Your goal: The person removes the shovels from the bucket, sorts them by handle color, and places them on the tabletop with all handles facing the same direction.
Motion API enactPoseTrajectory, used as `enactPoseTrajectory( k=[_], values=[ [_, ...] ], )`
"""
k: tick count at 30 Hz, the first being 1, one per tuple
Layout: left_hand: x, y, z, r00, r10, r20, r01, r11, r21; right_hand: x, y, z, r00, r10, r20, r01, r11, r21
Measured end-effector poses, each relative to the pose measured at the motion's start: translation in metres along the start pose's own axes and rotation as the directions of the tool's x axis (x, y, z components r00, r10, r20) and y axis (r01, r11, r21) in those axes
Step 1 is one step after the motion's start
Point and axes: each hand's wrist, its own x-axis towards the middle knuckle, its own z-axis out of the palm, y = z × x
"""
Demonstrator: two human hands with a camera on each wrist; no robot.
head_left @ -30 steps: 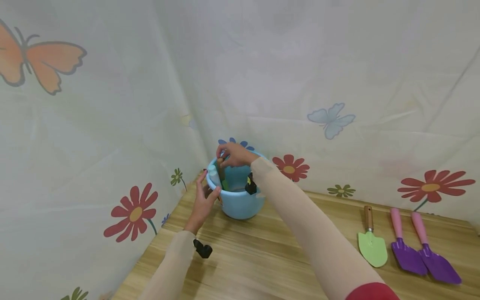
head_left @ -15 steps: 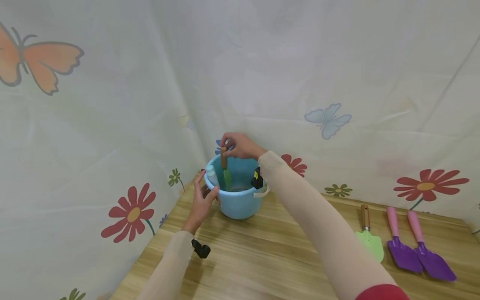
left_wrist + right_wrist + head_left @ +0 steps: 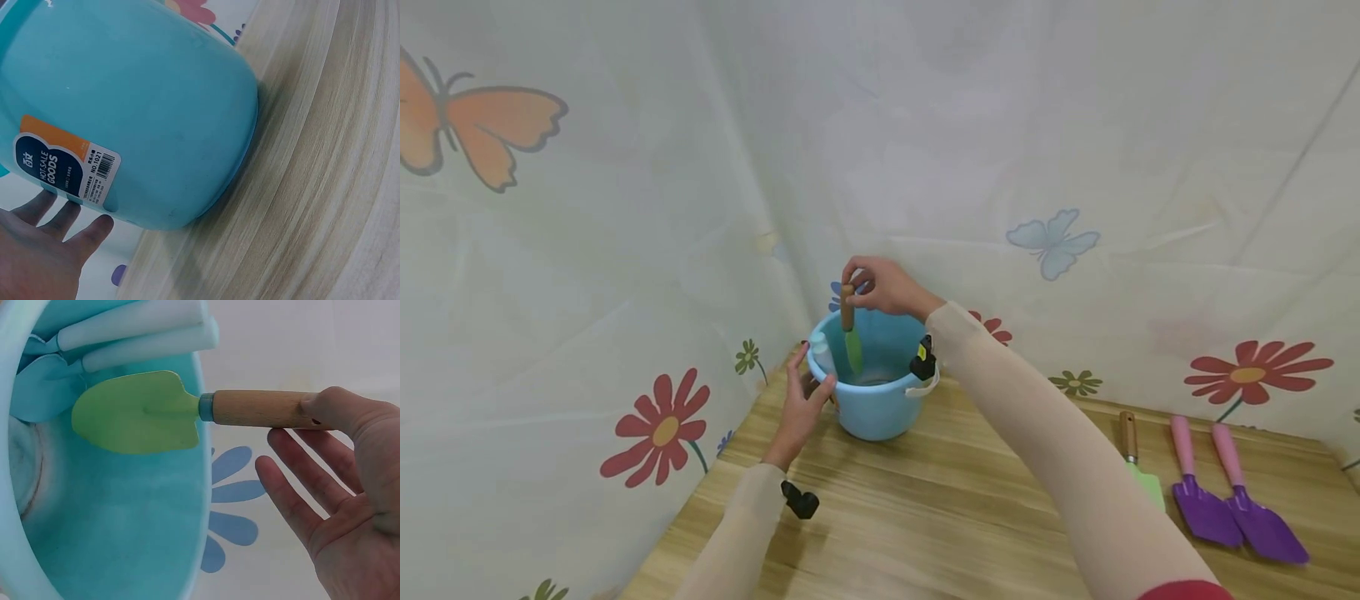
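Note:
A light blue bucket [image 3: 880,417] stands on the wooden table. My left hand [image 3: 796,412] rests against the bucket's left side, fingers spread near the rim; in the left wrist view its fingers touch the wall below a label [image 3: 67,159]. My right hand [image 3: 889,287] pinches the end of the wooden handle of a hand trowel [image 3: 140,412] between thumb and fingers. The trowel hangs upright, its green blade inside the bucket and its handle above the rim. Two light blue trowels [image 3: 150,351] with pale handles lean inside against the bucket's left wall.
On the right of the wooden table [image 3: 910,517] lie two purple trowels [image 3: 1262,525] with pink handles and another green trowel [image 3: 1128,437], partly behind my right sleeve. A white sheet [image 3: 925,125] printed with flowers and butterflies hangs behind and at the left. The bucket has a white handle [image 3: 922,387].
My right hand has risen and shifted a little to the right, lifting the green trowel higher in the bucket. My left hand stays at the bucket's side.

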Motion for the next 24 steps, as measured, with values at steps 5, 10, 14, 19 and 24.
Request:
enactPoseTrajectory(
  k=[5,10,14,19,24],
  values=[
    [-0.001,-0.001,0.001,1.0,0.029,-0.011,-0.029,1.0,-0.002,-0.005,-0.007,-0.005,0.997,-0.043,-0.069,0.043,0.999,-0.002],
    [0.0,-0.002,0.0,0.999,0.028,-0.027,-0.028,0.999,0.024,-0.009,-0.013,-0.012,0.989,-0.066,-0.134,0.067,0.998,0.006],
    [0.001,-0.003,-0.001,0.999,0.02,-0.033,-0.019,0.999,0.033,-0.012,-0.016,-0.017,0.98,-0.084,-0.18,0.09,0.996,0.025],
    [0.001,-0.003,-0.002,0.999,0.02,-0.038,-0.019,0.999,0.043,-0.015,-0.018,-0.023,0.967,-0.11,-0.231,0.126,0.99,0.057],
    [0.001,-0.002,-0.002,0.999,0.022,-0.037,-0.021,0.999,0.032,-0.02,-0.017,-0.029,0.957,-0.126,-0.261,0.143,0.988,0.049]
  ],
)
